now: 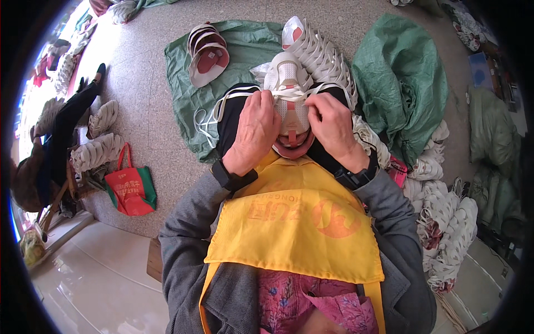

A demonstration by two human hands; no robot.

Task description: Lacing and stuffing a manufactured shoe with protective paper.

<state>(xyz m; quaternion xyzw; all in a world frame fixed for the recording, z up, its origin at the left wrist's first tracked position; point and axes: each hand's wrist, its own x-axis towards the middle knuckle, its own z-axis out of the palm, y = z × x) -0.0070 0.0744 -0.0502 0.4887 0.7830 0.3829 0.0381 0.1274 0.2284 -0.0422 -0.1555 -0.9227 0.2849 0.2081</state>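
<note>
Speckled stone floor (144, 139), glossy pale tiles (94, 278) (perhaps a step), bright daylight left

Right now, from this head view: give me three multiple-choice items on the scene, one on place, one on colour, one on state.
1. Where does the shoe upper lie?
A. on the person's lap
B. in the red bag
C. on the tiled floor

2. What colour is the apron?
A. blue
B. yellow
C. white

3. What are the hands doing?
A. hanging apart, empty
B. both gripping the white lace at the upper
C. holding the green sack

Answers: 1 A, it rests on the dark-trousered knees. 2 B, plain yellow fabric. 3 B, left hand and right hand pinch the lace.
</note>
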